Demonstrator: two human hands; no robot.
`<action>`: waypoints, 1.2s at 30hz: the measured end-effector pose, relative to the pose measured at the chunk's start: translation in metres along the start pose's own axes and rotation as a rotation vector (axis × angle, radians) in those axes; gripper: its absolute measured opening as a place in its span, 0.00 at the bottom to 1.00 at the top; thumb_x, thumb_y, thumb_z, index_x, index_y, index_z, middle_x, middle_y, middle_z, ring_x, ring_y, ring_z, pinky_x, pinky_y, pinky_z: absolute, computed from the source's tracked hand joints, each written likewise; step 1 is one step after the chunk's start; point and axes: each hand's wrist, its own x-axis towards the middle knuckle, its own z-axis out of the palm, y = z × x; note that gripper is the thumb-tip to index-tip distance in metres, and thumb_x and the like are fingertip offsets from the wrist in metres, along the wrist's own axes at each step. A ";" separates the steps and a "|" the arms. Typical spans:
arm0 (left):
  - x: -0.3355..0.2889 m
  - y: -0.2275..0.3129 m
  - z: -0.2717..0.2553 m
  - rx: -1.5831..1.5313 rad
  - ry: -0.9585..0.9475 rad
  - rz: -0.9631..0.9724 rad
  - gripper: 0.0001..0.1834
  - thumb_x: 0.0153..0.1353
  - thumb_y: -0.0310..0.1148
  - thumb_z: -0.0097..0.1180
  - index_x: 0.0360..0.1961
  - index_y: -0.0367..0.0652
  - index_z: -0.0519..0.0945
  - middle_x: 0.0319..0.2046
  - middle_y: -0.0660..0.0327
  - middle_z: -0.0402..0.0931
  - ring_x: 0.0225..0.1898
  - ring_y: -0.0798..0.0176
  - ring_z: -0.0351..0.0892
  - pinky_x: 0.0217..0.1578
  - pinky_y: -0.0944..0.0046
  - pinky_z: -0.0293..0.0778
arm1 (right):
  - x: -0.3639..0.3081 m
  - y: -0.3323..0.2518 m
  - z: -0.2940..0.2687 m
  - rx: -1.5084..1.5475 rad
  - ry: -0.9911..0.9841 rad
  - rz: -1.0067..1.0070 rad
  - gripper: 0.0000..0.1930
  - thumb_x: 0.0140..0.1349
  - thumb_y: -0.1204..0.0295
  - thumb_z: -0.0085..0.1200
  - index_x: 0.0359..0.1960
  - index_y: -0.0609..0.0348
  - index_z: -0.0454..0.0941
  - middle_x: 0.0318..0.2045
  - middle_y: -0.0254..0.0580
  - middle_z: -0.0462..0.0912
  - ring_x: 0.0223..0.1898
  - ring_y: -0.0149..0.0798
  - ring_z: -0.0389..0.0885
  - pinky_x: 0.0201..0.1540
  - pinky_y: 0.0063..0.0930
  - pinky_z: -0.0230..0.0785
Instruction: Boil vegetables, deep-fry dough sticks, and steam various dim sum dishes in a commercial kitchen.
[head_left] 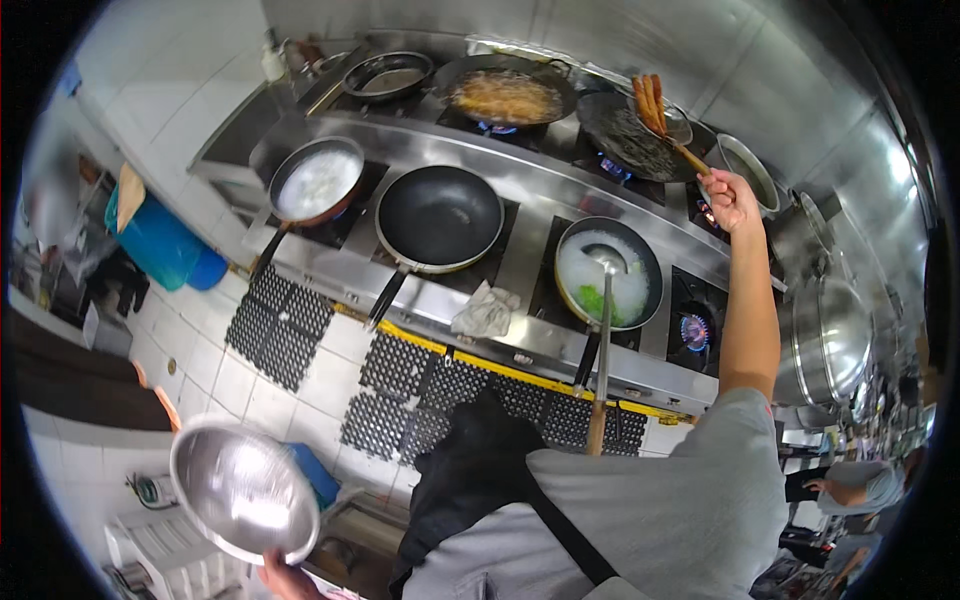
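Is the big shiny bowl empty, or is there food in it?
It looks empty: the metal bowl held by the left hand shows a bare, shiny inside with no food visible.

Glossy metal bowl (238,482), matt cloth (487,311), strainer handle (688,156) probably wood.

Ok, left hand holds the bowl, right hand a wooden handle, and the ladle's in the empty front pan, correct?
No: the head view shows the ladle in the pan of white liquid and greens. The left hand holds the bowl, the right hand a wooden handle.
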 end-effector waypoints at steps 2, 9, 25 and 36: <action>-0.016 0.055 0.170 -0.011 -0.222 0.037 0.09 0.56 0.24 0.53 0.38 0.31 0.76 0.32 0.62 0.76 0.32 0.68 0.72 0.40 0.68 0.70 | -0.011 -0.015 -0.026 -0.032 -0.024 0.016 0.15 0.66 0.77 0.48 0.47 0.80 0.63 0.24 0.34 0.69 0.15 0.17 0.61 0.09 0.08 0.46; -0.086 0.124 0.579 0.424 -1.041 0.232 0.11 0.55 0.31 0.54 0.35 0.33 0.80 0.24 0.63 0.76 0.23 0.70 0.71 0.24 0.67 0.70 | -0.020 -0.043 -0.069 -0.115 -0.196 0.119 0.13 0.65 0.74 0.51 0.45 0.74 0.70 0.24 0.33 0.72 0.14 0.15 0.58 0.08 0.08 0.45; -0.259 0.106 0.936 0.500 -1.496 0.097 0.15 0.56 0.25 0.49 0.42 0.24 0.74 0.34 0.44 0.76 0.24 0.47 0.81 0.18 0.54 0.83 | -0.082 -0.146 -0.082 -0.370 -0.143 0.076 0.21 0.66 0.66 0.48 0.57 0.66 0.69 0.22 0.33 0.70 0.06 0.18 0.53 0.01 0.13 0.43; -0.246 0.106 1.016 0.616 -1.493 0.178 0.15 0.52 0.23 0.48 0.39 0.21 0.73 0.26 0.38 0.75 0.22 0.35 0.81 0.17 0.51 0.82 | -0.081 -0.203 -0.027 -0.875 0.069 0.053 0.18 0.56 0.72 0.54 0.47 0.70 0.73 0.16 0.43 0.74 0.07 0.26 0.64 0.04 0.19 0.48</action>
